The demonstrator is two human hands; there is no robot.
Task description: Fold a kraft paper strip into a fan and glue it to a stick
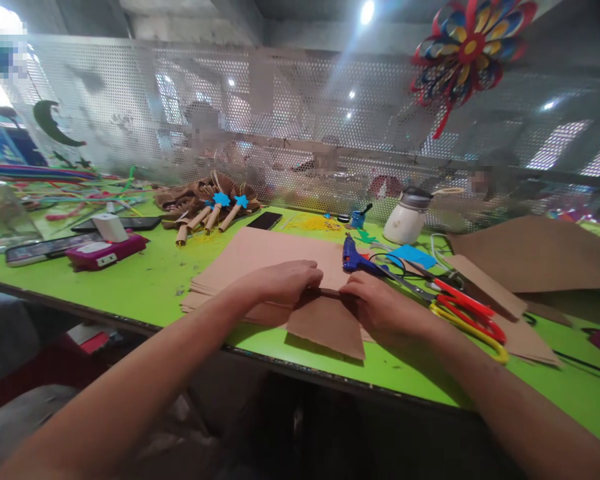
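A smaller piece of brown paper [327, 323] lies over the near edge of a stack of brown paper sheets [280, 250], with its lower part past the stack. Along its far edge runs a narrow dark fold. My left hand [295, 280] pinches the left end of that fold, fingers curled. At the right end, my right hand [373, 300] grips the same fold between thumb and fingers. Just beyond my right hand lies a blue glue gun [353, 257]. Scissors with red handles [470, 313] and scissors with yellow handles [473, 333] rest beside my right wrist.
Brown paper fans with blue stars [220, 207] and a black phone [265, 221] lie at the back. A purple power socket [107, 252] stands left. A white jug [405, 220] and large brown paper [540, 253] are to the right. A perforated metal screen [290, 93] rises behind the green table [145, 300].
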